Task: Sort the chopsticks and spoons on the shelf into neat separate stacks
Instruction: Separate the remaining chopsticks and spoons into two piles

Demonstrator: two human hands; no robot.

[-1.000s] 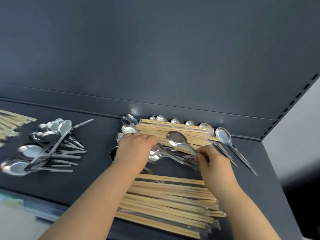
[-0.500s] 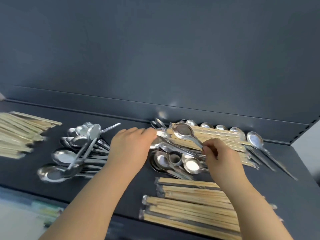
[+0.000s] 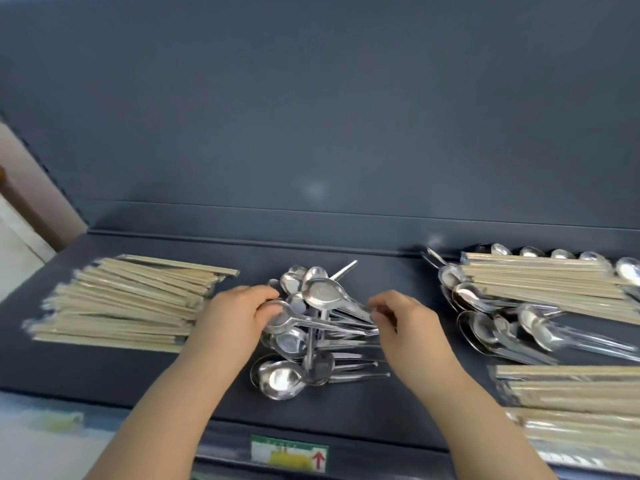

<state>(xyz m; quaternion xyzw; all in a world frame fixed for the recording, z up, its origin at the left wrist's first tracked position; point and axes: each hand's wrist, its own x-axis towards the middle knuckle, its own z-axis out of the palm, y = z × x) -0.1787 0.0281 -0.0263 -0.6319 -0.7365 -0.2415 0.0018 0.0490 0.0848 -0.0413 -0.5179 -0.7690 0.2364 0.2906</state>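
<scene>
Where the spoon pile lies in the middle of the shelf, the right hand pinches the handle tip of the upper spoon between its fingers, bowl pointing left. The left hand curls its fingers round the bowl of the lower spoon, near the chopsticks.

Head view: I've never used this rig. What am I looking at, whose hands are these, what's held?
No machine here: one wide camera on a person's head looks down at their bare hands over a dark shelf. At left lies a chopstick stack, in the middle a spoon pile, at right an unsorted heap of spoons and chopsticks. The right hand pinches the handle of the top spoon; the left hand grips bowl ends in the pile, though blur hides detail.
</scene>
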